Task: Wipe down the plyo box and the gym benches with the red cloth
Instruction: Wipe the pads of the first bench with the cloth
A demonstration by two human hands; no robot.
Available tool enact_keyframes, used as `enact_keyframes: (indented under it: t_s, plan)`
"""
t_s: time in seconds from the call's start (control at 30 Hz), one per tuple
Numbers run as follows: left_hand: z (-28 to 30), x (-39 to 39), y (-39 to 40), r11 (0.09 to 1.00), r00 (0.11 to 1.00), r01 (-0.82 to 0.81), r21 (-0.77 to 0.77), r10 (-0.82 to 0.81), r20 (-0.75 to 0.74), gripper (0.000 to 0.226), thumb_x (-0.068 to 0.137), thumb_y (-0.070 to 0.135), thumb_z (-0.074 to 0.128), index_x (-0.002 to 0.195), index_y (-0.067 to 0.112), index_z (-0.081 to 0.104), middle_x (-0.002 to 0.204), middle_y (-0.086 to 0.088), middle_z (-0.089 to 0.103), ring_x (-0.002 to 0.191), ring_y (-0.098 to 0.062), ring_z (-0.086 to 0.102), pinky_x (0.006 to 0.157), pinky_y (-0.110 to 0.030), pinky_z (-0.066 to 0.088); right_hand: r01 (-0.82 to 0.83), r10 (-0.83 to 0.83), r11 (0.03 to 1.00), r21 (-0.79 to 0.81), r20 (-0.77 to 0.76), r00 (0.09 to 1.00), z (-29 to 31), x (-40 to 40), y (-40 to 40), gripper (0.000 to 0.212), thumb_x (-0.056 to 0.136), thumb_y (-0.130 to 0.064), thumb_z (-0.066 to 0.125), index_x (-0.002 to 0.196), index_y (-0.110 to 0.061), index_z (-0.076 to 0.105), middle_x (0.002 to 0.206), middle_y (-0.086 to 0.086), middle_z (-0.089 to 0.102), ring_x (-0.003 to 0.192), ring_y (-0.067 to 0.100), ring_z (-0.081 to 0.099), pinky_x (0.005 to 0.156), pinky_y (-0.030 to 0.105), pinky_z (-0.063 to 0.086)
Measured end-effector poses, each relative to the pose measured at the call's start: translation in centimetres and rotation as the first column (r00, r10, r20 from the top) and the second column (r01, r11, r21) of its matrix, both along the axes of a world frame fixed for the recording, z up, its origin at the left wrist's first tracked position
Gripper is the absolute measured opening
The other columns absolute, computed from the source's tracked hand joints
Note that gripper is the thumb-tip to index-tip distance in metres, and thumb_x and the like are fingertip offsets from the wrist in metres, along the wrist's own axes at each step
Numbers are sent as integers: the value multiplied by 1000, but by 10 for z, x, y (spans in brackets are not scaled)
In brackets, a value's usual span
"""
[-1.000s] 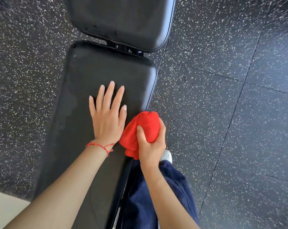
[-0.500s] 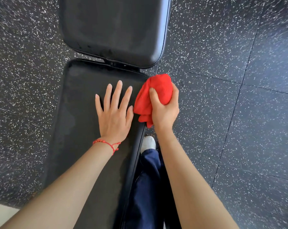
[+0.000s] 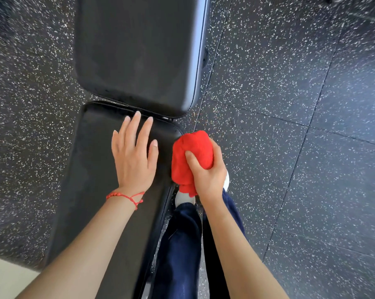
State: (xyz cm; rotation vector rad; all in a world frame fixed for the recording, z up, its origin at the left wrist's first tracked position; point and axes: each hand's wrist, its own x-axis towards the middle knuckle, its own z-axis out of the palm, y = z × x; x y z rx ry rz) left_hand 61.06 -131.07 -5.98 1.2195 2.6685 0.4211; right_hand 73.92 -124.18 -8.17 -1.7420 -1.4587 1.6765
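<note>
Gripping the red cloth in a tight wad, your right hand has its thumb pressed across the top of the bundle and the other fingers curled round its far and right sides. The cloth sits against the right edge of the bench seat pad, just short of the pad's far right corner, with a loose tail hanging toward you below your palm. Your left hand lies flat on the same pad, fingers straight and slightly spread, fingertips near its far edge; it holds nothing and looks to be bracing you.

The pad's long axis runs from near to far, so the edge you are working lies along that line, and the cloth is on the right flank of it, with your right hand the nearer one by far. The next stroke, as I judge it, follows that edge or rounds the far corner.

Beyond the seat, the backrest pad overlaps the gap between the two pads and hides the hinge. Whether the cloth actually touches the pad's side wall is hard to tell, since the wad covers the contact. Below your right hand, a trouser leg and a white shoe mask the bench frame. The speckled rubber floor surrounds everything; no plyo box is in view.
</note>
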Motion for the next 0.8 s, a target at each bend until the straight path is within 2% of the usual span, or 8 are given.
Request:
enact_keyframes:
  t_s: [0.13,0.27,0.43,0.6,0.8]
  plan:
    - [14,-14,42,994,998,-9,105,16,-67,43,93,22,38,133,7,47,143,-17,39,133,-37,31,105,-57,25,74,-71,996,52,-49,996,13,-10,37,49,70,-44,71,115,-47,51,112,-23,62,106,-4,55,97,30,43]
    - [17,-28,86,991,994,11,134,4,-112,44,93,20,41,135,10,45,145,-15,36,134,-36,29,105,-57,24,136,-119,979,151,-119,986,23,-35,69,50,71,-43,70,116,-48,49,116,-25,59,110,-7,51,99,19,38]
    - [9,-54,122,997,985,-2,77,16,-171,50,92,23,41,142,18,35,150,-12,28,138,-35,21,107,-57,18,95,-70,980,174,-144,987,24,-66,91,54,75,-33,72,125,-25,52,124,-7,59,115,5,51,102,24,36]
    - [0,-57,121,998,978,8,59,4,-207,51,94,24,37,144,20,29,152,-12,24,139,-33,17,108,-56,15,112,-78,974,195,-178,981,31,-86,125,52,77,-32,73,125,-27,52,124,-8,59,114,3,51,101,23,36]
    - [0,-52,124,998,979,-5,60,17,-203,52,92,20,38,143,18,32,151,-14,26,139,-34,18,108,-57,15,96,-51,960,264,-171,984,43,-114,170,54,77,-36,71,126,-30,50,125,-10,59,113,3,51,99,21,35]
